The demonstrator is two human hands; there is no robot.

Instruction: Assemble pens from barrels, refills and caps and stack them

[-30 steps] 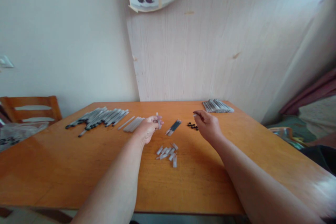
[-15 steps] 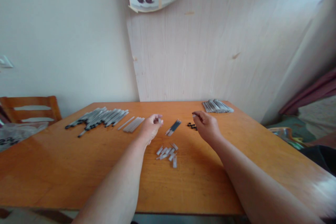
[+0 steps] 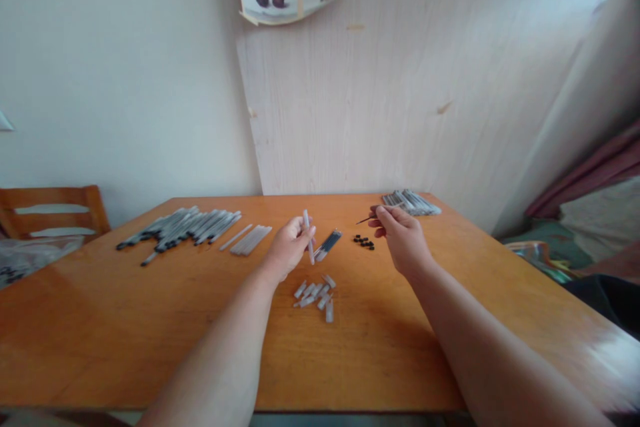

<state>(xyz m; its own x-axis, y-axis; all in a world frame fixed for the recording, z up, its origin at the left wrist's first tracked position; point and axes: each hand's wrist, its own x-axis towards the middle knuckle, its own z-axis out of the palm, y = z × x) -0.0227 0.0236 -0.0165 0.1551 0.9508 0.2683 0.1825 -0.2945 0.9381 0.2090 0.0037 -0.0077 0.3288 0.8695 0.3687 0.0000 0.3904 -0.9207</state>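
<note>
My left hand is closed round a clear pen barrel that stands nearly upright above the orange table. My right hand pinches a thin dark-tipped pen refill, pointing left toward the barrel. Between the hands lie a small bundle of dark refills and a few black end plugs. Several clear pen caps lie just below the left hand.
A heap of assembled pens and a row of clear barrels lie at the left. Another pile of refills sits at the far right corner by the wall. A wooden chair and a plastic bag stand left.
The left hand has turned the barrel upright again after lowering it. The right hand has lifted slightly, and the refill now shows pointing toward the barrel. The view has tilted down a little.
</note>
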